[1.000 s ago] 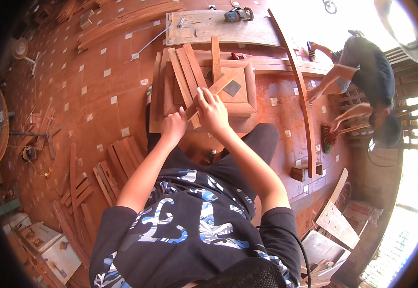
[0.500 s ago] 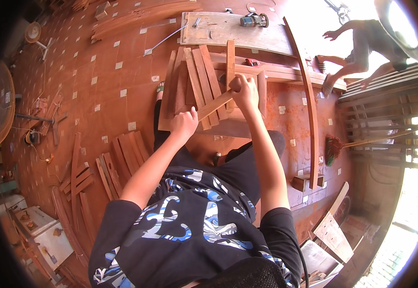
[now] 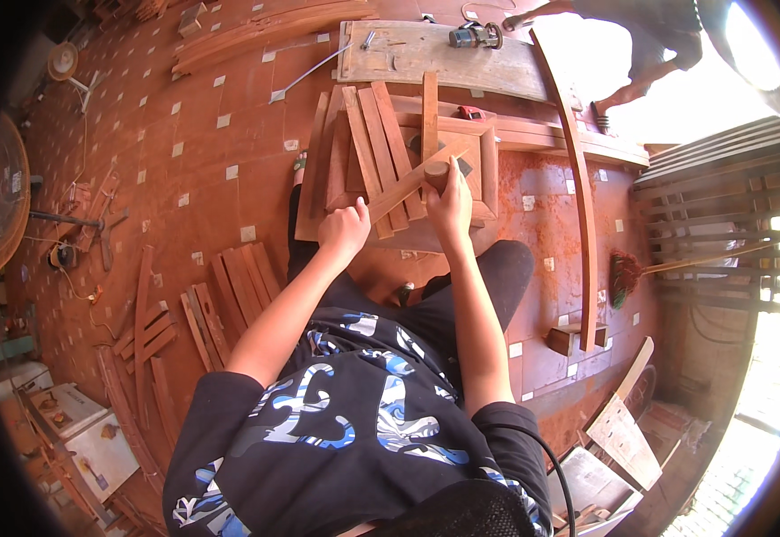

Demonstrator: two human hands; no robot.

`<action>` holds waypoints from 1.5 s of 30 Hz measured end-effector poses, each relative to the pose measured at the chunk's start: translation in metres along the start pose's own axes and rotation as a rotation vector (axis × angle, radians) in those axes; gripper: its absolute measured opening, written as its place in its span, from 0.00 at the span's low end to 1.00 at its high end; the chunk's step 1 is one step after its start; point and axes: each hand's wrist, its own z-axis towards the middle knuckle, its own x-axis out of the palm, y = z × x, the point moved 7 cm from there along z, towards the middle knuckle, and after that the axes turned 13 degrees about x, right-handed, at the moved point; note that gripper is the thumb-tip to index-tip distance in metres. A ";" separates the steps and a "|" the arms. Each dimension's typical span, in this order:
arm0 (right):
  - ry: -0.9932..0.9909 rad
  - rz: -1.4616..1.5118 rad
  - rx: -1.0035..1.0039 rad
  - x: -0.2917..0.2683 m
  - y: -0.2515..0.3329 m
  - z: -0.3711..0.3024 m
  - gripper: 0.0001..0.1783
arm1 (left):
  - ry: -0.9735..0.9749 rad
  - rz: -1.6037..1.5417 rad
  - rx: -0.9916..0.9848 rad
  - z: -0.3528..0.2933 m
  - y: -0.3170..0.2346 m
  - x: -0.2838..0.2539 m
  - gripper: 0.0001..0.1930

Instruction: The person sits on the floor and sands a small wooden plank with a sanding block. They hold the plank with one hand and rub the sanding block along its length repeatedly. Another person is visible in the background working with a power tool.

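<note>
My left hand (image 3: pixel 343 230) is closed around the near end of a wooden strip (image 3: pixel 399 191), which slants up to the right over the work surface. In my right hand (image 3: pixel 449 208) is a small brown piece with a round face (image 3: pixel 436 174), held against the strip; its exact kind is unclear. Beneath lies a framed wooden panel (image 3: pixel 488 183). Several more wooden strips (image 3: pixel 374 152) rest side by side on it, just beyond my left hand. Another upright strip (image 3: pixel 430 112) lies past my right hand.
A red tool (image 3: pixel 471 113) lies on the panel's far side. Beyond stands a board (image 3: pixel 408 63) bearing a power tool (image 3: pixel 476 37). A long beam (image 3: pixel 573 197) runs along the right, near a broom (image 3: pixel 624 277). Another person (image 3: pixel 649 45) is at the far right. Loose strips (image 3: pixel 242 277) lie at left.
My right hand with the round-faced piece has drawn back toward me along the strip, showing its far end. My left hand stays put. The other person has moved farther off and leftward.
</note>
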 end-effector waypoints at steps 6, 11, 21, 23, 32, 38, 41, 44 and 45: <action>0.129 0.069 0.188 -0.002 0.002 0.001 0.44 | -0.005 -0.006 -0.008 0.000 0.003 0.002 0.36; 0.000 0.036 0.138 -0.009 0.003 0.016 0.42 | -0.011 -0.029 -0.030 -0.003 0.005 0.001 0.36; -0.113 -0.224 -0.234 -0.006 0.021 0.062 0.31 | -0.015 -0.033 -0.015 -0.004 -0.003 0.002 0.37; -0.036 -0.170 -0.208 -0.003 0.023 0.057 0.29 | -0.032 -0.027 0.003 -0.005 -0.005 0.001 0.37; 0.383 -0.090 -0.318 0.028 0.075 -0.040 0.31 | -0.108 0.000 0.072 -0.003 0.007 0.010 0.35; 0.265 -0.171 -0.278 0.015 0.061 -0.003 0.32 | -0.035 -0.030 0.033 -0.004 0.004 0.006 0.37; 0.111 -0.183 -0.116 0.003 0.020 0.053 0.31 | -0.034 -0.042 0.060 0.001 0.001 0.011 0.38; 0.078 -0.178 0.022 -0.006 0.020 0.075 0.27 | -0.040 -0.062 0.025 -0.003 0.006 0.007 0.38; 0.064 -0.147 0.017 -0.005 0.018 0.074 0.27 | -0.033 -0.059 0.026 -0.002 0.003 0.007 0.38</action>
